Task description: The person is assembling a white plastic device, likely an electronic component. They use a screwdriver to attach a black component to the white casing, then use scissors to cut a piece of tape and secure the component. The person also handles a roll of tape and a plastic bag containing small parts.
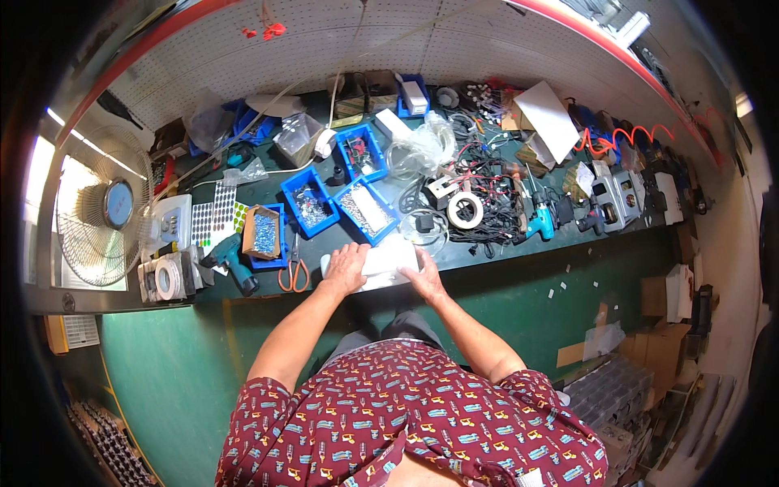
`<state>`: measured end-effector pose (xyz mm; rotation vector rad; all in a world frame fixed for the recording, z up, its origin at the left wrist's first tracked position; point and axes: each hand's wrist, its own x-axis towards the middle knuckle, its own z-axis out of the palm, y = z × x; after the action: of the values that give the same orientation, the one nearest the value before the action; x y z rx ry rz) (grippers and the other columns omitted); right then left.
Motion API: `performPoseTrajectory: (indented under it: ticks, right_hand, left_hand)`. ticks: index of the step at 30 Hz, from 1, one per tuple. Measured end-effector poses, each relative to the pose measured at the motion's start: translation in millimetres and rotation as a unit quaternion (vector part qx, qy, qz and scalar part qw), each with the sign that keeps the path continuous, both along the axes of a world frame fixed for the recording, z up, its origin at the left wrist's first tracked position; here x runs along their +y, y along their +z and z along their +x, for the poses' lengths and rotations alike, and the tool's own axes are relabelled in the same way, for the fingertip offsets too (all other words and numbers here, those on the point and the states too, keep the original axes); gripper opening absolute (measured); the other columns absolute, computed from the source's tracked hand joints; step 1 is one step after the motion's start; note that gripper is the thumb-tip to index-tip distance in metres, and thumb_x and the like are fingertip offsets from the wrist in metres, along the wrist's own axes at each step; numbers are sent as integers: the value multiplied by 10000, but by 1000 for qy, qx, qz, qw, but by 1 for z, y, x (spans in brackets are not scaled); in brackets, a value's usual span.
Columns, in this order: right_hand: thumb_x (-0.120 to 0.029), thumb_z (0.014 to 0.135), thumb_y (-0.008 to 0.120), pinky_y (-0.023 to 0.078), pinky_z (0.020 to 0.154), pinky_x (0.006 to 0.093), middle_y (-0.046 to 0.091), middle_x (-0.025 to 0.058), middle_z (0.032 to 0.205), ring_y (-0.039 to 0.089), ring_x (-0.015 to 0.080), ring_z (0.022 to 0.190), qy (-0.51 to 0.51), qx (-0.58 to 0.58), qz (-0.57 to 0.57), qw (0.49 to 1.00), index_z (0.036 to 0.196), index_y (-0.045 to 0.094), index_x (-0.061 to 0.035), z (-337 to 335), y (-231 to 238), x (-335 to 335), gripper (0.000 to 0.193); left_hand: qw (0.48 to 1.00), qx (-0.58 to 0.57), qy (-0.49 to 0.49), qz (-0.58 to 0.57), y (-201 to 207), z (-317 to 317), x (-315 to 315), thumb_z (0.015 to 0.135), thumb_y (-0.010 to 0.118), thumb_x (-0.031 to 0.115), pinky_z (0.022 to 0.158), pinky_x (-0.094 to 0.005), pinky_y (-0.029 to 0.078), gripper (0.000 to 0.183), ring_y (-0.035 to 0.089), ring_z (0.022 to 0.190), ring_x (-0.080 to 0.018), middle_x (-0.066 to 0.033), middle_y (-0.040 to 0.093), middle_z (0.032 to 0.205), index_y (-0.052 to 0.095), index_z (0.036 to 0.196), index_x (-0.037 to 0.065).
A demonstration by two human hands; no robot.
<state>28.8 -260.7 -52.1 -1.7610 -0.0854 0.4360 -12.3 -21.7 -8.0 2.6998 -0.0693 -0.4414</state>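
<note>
Your white piece [388,261] lies at the lower centre of the frame, on the front edge of the green bench [479,254], between your two hands. Your left hand [346,269] rests over its left end with fingers part bent; your right hand [423,280] is at its right end, thumb spread from the fingers. Both touch it, but how firmly either one clasps it you cannot tell from here.

The work looks to be at a handling stage: you have the piece squared in front of you, with no tool in hand. Its bright top shows no detail, so what is finished or left on it cannot be told.

Just above the piece, a blue bin [385,233] of small silver parts crowds your reach. To the left of centre lie orange-handled scissors [293,274] and, beyond them, a teal drill [233,261]. Right of centre, a tangle of dark cables [497,213] and a white ring [451,212] take up the bench, leaving you little room to slide that way
</note>
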Motion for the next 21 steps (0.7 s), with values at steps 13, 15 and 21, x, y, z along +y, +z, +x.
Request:
performPoseTrajectory:
  ticks: [13,15,21]
  right_hand:
    - [-279,911,741,553,792,300,690,99,1177,661,171,987,-8,128,21,991,1306,617,-4,-17,-17,-8,496]
    - [-307,919,736,539,843,310,666,104,1246,649,192,1051,21,179,33,983,1375,567,-19,-14,-18,-2,565]
    - [-283,870,793,531,899,347,614,160,1321,621,220,1125,20,227,59,972,1503,420,-21,16,-14,7,780]
  left_hand:
    - [686,-83,581,-430,-29,-117,-15,782,806,87,833,-379,567,539,684,982,-247,-176,667,1120,512,1212,-51]
    - [542,-76,662,-513,-17,-97,-48,846,762,30,794,-383,587,458,702,901,-245,-152,678,1079,526,1223,-78]
    - [532,74,684,-493,0,-55,-94,938,740,273,945,-514,543,474,573,949,-184,-75,577,1109,499,1293,71]
